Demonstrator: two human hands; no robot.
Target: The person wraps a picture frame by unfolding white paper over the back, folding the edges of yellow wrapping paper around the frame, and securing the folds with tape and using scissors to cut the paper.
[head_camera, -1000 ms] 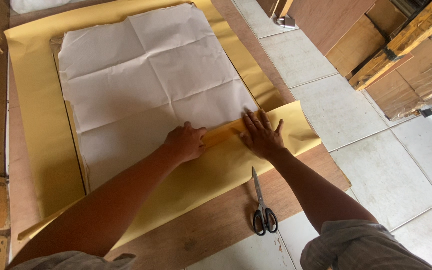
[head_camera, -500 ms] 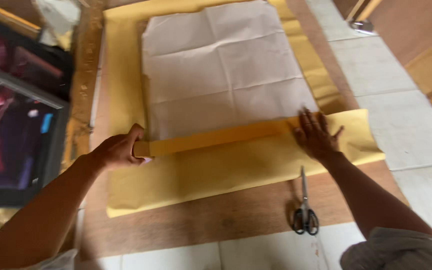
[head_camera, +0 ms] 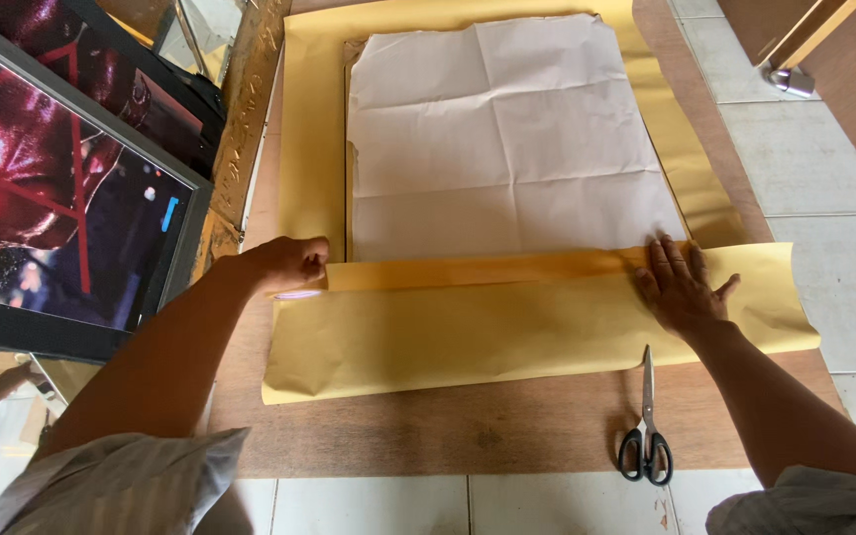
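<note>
Scissors (head_camera: 645, 426) lie near right hand (head_camera: 679, 288) pressing yellow paper (head_camera: 507, 327)

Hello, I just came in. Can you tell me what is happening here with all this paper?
A person is folding the near edge of a large yellow paper sheet over a flat object covered with creased white paper, on a wooden board on the floor. The left hand presses the left end of the folded strip, and the right hand lies flat on its right end. Black-handled scissors lie unused beside the right arm.
</note>
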